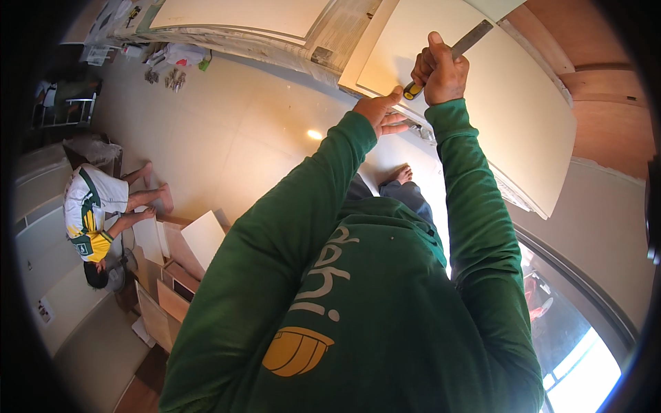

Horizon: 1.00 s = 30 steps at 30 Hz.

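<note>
My right hand is wrapped round a chisel, its thumb stretched along the tool. The flat grey blade points up and to the right; the yellow-and-black butt of the handle points toward my left hand. Below it is a cream cabinet panel with a raised edge. My left hand is open at the panel's near left corner, thumb up beside the chisel's butt and fingers stretched out below the edge. Whether those fingers touch the panel, I cannot tell. Small metal pieces show under the edge by my fingertips.
Another cream panel lies at the top left. Small metal hardware and a white plastic bag rest on the floor. A person crouches at far left, near loose boards. Brown wooden panelling stands at right, above a glass door.
</note>
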{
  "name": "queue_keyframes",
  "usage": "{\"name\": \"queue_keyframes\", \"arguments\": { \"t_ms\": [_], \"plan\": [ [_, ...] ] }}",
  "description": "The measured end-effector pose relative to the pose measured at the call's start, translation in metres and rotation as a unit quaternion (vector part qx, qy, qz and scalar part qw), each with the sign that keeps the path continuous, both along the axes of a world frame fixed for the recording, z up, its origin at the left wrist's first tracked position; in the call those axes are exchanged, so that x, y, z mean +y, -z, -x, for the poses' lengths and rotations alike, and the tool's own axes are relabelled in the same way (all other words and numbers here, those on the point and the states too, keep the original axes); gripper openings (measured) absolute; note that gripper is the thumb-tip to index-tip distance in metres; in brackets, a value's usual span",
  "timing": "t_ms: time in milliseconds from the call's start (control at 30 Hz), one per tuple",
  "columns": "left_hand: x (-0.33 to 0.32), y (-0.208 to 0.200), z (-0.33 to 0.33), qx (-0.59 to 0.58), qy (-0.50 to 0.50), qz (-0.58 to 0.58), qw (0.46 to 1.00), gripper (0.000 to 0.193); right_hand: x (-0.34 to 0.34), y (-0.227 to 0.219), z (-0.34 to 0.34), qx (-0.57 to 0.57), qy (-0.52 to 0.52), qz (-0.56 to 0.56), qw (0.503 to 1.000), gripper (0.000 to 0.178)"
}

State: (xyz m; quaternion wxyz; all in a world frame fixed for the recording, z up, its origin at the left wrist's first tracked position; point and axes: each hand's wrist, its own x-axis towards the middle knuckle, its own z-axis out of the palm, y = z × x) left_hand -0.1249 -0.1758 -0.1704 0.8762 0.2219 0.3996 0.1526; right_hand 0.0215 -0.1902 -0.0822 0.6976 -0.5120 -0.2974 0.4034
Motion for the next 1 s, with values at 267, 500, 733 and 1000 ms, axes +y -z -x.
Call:
{"name": "queue_keyframes", "arguments": {
  "t_ms": [267, 500, 733, 1000],
  "plan": [
    [-0.007, 0.014, -0.005, 0.017, -0.030, 0.007, 0.999, 0.059, 0.000, 0.006, 0.015, -0.110, 0.022, -0.003, 0.994, 0.051],
    [-0.005, 0.003, -0.011, 0.037, -0.053, 0.022, 0.998, 0.058, -0.007, 0.005, 0.023, -0.184, -0.011, 0.014, 0.983, 0.043],
    [-0.005, 0.003, -0.001, -0.028, -0.047, 0.021, 0.998, 0.092, -0.040, 0.009, 0.009, -0.203, -0.085, -0.026, 0.975, 0.037],
    [0.004, 0.017, 0.001, 0.047, -0.036, 0.008, 0.998, 0.095, -0.087, -0.087, -0.028, -0.307, -0.336, 0.317, 0.832, 0.037]
  ]
}}
